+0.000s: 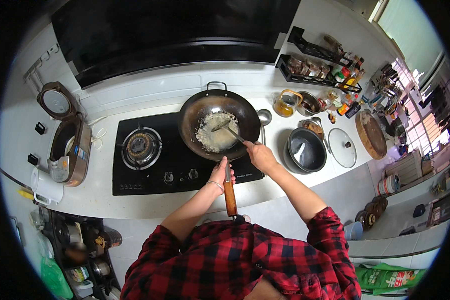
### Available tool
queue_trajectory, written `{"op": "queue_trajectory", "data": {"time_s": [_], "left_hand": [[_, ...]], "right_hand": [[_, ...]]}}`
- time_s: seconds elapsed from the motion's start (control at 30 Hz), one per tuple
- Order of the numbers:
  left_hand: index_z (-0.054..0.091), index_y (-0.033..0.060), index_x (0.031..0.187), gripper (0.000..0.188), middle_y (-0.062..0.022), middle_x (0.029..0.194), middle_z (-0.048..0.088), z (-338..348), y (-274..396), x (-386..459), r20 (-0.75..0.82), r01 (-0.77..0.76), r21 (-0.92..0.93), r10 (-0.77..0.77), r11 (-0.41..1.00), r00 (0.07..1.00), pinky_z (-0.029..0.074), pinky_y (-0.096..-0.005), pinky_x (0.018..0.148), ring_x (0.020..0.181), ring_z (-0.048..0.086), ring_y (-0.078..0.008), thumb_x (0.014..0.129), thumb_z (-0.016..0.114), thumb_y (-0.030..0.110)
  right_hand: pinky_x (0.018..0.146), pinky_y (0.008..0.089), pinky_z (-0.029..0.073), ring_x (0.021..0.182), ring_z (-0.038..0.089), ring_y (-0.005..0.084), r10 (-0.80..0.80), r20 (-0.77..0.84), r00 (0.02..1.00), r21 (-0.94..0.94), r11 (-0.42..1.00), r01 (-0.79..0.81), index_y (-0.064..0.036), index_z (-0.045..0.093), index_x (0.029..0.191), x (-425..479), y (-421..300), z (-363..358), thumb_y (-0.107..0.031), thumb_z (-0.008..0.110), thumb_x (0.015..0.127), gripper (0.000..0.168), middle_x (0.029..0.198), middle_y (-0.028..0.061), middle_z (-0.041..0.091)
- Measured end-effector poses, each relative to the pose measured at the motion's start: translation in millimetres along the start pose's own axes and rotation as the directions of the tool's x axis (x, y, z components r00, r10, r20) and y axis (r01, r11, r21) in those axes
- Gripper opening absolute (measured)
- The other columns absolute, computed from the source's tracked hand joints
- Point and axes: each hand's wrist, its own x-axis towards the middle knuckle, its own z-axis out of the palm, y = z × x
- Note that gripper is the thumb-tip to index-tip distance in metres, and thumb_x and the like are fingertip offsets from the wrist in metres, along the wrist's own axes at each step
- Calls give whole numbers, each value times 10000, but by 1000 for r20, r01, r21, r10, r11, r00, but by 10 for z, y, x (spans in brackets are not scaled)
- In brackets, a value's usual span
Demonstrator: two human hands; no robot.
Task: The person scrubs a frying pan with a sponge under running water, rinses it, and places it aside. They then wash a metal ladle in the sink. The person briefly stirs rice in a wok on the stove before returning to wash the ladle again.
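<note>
A dark wok (pixel 189 123) sits over the right side of the black gas hob (pixel 135 183). My left hand (pixel 222 175) is closed around the metal neck of its long handle (pixel 230 200), which has a wooden grip towards my body. My right hand (pixel 261 157) holds the shaft of a metal spatula (pixel 234 134) at the wok's right rim. The spatula's head lies in pale, rice-like food with cloudy liquid (pixel 219 139) in the wok's bottom.
Right of the wok stand a ladle (pixel 264 117), a dark pot with a white scoop (pixel 306 150), a glass lid (pixel 342 148), a glass teapot (pixel 285 107) and a round chopping board (pixel 371 135). An open rice cooker (pixel 69 150) and a white jug (pixel 47 187) stand at left.
</note>
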Motion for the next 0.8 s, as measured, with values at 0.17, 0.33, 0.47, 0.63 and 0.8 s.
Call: {"op": "queue_trajectory", "data": {"time_s": [0.17, 0.33, 0.47, 0.63, 0.8], "left_hand": [[502, 72, 965, 483, -61, 677, 557, -63, -34, 32, 51, -22, -26, 23, 999, 998, 509, -361, 545, 551, 569, -205, 906, 494, 551], [554, 35, 1064, 521, -90, 842, 609, -180, 61, 30, 116, 23, 69, -31, 997, 993, 530, -385, 752, 779, 620, -242, 912, 498, 530], [574, 46, 1022, 399, -82, 858, 611, -211, 145, 93, 164, 126, 89, -139, 988, 976, 525, -362, 770, 805, 617, -223, 890, 601, 421], [576, 61, 945, 253, -37, 754, 567, -56, 253, 191, 218, 226, 25, -226, 974, 949, 511, -343, 687, 703, 570, -182, 860, 662, 283], [530, 100, 822, 200, 14, 613, 415, 50, 178, 170, 209, 156, 18, -157, 988, 965, 410, -308, 611, 579, 429, -140, 861, 639, 263]], "right_hand": [[630, 419, 505, 711, 607, 356, -257, -380, 889, -61, 966, 253, -34, 599, 1089, -185, -195, -154, -37, 571, 824, 266, 819, 175, 613], [659, 362, 486, 742, 601, 280, 235, 79, 969, 581, 779, -236, -3, 580, 946, -803, -541, -2, -215, 648, 848, 243, 820, 140, 601], [682, 275, 511, 739, 596, 156, 89, 693, 715, 718, -176, -674, -31, 528, 1066, -920, -741, 367, -361, 644, 882, 395, 899, 57, 599], [532, 275, 494, 591, 548, 134, 107, 773, 625, 596, -459, -659, -61, 496, 970, -806, -887, 617, -133, 657, 814, 236, 739, 30, 536], [418, 279, 440, 473, 492, 120, 158, 723, 673, 679, -345, -648, -61, 450, 940, -795, -892, 557, -83, 610, 780, 227, 645, 26, 488]]}}
